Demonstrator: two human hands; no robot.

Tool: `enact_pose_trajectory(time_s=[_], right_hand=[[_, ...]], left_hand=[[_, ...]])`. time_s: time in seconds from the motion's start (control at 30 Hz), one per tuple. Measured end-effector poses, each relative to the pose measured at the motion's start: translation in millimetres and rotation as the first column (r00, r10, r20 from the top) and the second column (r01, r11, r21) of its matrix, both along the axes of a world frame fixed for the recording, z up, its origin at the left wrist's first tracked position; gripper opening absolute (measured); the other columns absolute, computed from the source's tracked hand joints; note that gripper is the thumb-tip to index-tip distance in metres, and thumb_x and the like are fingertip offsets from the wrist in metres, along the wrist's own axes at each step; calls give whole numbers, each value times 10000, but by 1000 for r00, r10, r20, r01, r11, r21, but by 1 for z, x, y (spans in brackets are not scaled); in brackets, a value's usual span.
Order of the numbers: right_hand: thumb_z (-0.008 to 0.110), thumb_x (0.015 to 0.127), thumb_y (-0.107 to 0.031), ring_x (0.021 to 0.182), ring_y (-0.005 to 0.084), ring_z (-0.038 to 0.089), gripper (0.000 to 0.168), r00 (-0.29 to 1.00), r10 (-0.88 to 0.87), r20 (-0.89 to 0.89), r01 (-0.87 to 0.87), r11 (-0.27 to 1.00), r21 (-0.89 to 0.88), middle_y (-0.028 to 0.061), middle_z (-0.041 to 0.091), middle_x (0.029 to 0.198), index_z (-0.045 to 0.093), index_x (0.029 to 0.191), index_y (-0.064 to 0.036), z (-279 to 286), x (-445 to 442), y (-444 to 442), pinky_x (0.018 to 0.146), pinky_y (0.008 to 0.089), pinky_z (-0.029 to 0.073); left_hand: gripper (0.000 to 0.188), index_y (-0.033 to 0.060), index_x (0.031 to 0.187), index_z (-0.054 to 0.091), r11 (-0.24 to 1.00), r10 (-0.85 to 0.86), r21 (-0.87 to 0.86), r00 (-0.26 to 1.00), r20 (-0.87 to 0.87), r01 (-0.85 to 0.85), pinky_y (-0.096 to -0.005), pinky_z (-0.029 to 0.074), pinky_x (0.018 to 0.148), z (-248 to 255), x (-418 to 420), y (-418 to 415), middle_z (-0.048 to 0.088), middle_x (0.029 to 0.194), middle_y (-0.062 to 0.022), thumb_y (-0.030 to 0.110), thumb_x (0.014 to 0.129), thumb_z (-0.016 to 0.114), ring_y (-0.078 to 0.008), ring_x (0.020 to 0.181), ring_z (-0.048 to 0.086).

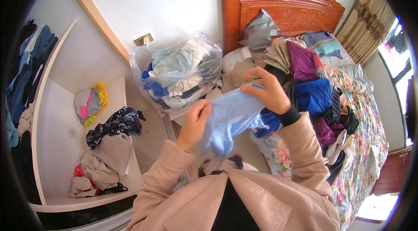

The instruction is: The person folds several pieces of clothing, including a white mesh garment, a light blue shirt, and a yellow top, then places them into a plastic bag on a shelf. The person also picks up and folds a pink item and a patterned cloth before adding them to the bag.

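A light blue cloth garment (228, 113) hangs stretched between my two hands in front of my chest, its lower part drooping in folds. My left hand (195, 123) pinches its left upper edge between thumb and fingers. At the upper right corner, my right hand (266, 90) grips the cloth the same way. Just beyond the garment stands a clear plastic bag (137, 67) full of clothes. To the right, a heap of clothes lies on the bed, with a blue garment (313, 95) and a purple garment (300, 61) among them.
An open wardrobe compartment (55, 116) on the left holds several garments, among them a dark patterned one (119, 123). More clothes (27, 64) hang at the far left. The bed has a carved wooden headboard (294, 12) and a floral bedspread (362, 152). A grey plastic bag (261, 31) leans near the headboard.
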State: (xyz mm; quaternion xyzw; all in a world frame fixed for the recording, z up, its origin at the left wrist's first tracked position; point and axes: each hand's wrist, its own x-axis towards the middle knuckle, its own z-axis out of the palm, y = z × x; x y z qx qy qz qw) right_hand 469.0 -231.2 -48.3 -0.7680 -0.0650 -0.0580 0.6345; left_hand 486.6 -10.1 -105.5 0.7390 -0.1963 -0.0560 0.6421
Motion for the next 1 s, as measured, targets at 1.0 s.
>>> enact_pose_trajectory(time_s=[1.0], right_hand=[[554, 588, -4, 702, 322, 552, 258, 942, -23, 334, 272, 634, -724, 116, 553, 785, 558, 830, -93, -59, 24, -37, 612, 357, 451]], left_hand=[[163, 81, 765, 494, 696, 104, 525, 792, 602, -490, -361, 428, 642, -10, 30, 60, 525, 787, -64, 4, 636, 555, -275, 776, 529]])
